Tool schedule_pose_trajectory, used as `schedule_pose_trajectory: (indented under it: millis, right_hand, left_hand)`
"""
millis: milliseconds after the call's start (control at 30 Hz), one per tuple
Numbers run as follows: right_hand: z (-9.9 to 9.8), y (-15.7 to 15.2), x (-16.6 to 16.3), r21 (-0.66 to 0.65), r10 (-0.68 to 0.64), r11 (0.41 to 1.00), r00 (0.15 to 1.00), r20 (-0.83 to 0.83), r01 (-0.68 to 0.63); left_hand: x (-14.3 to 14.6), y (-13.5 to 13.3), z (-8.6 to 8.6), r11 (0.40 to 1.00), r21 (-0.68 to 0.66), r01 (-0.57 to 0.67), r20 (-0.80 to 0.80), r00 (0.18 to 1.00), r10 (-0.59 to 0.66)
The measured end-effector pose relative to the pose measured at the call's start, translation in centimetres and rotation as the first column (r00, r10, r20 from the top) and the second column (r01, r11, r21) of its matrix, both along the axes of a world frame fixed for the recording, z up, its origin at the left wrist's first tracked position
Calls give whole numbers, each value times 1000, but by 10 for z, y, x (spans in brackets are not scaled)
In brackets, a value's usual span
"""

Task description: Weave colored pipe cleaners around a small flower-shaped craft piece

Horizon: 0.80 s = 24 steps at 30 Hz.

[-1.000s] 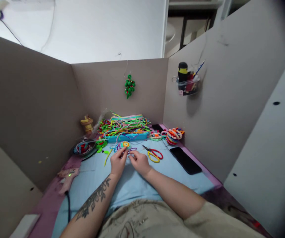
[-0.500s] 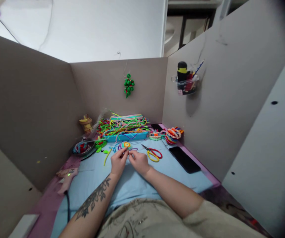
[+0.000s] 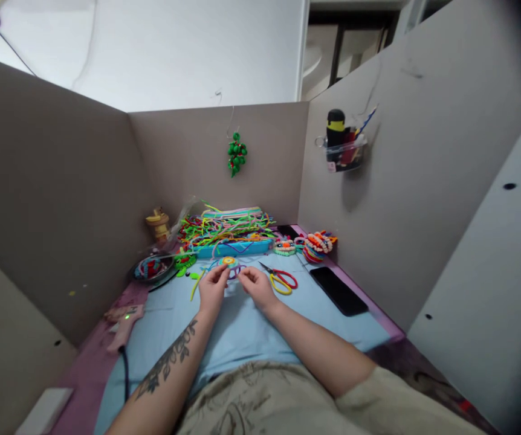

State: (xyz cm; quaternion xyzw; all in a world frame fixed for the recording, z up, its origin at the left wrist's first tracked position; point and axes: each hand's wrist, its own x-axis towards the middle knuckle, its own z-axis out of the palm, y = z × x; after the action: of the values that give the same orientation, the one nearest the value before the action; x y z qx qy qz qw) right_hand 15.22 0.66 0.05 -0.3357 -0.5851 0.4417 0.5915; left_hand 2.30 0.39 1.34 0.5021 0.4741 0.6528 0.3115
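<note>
My left hand (image 3: 213, 288) is closed in a pinch at the near edge of a small round craft piece (image 3: 229, 261), ringed in yellow, orange and teal. Purple strands (image 3: 234, 273), which look like pipe cleaner, show between my hands. My right hand (image 3: 257, 287) is pinched too, its fingertips at the purple strand's right end; the exact grip is too small to see. A yellow pipe cleaner (image 3: 194, 287) lies left of my left hand. Scissors (image 3: 282, 281) with red and yellow handles rest to the right of my right hand, blades partly apart.
A blue tray (image 3: 233, 248) heaped with coloured pipe cleaners stands at the back. A black phone (image 3: 338, 291) lies at right, near an orange-topped craft piece (image 3: 317, 246). At left are a dark bowl (image 3: 153, 269) and a pink glue gun (image 3: 127, 326) with its cord. Grey panels enclose the table.
My hands have moved slightly apart, the left one to the left and the right one to the right. More of the purple strand shows between them.
</note>
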Motion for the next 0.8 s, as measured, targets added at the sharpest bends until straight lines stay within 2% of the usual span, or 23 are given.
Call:
schedule_pose_trajectory:
  millis: [100, 200, 367, 500, 600, 800]
  right_hand:
    - [-4, 8, 5, 7, -206, 978, 976, -70, 207]
    - [-6, 14, 11, 68, -331, 941, 944, -2, 330]
    - [-5, 16, 15, 239, -365, 917, 913, 181, 319]
    - [-2, 12, 15, 336, -390, 893, 886, 251, 298]
    - [1, 9, 14, 368, -381, 889, 885, 268, 272]
    - [3, 5, 12, 385, -326, 898, 911, 251, 215]
  left_hand:
    - [1, 0, -1, 1000, 2, 7, 11, 1000, -7]
    - [1, 0, -1, 1000, 9, 22, 13, 1000, -22]
    - [0, 2, -2, 999, 2, 39, 34, 999, -39]
    - [-2, 4, -2, 999, -17, 35, 81, 996, -34]
    - [-2, 4, -2, 999, -29, 33, 107, 994, -30]
    - [1, 2, -3, 996, -22, 84, 49, 995, -83]
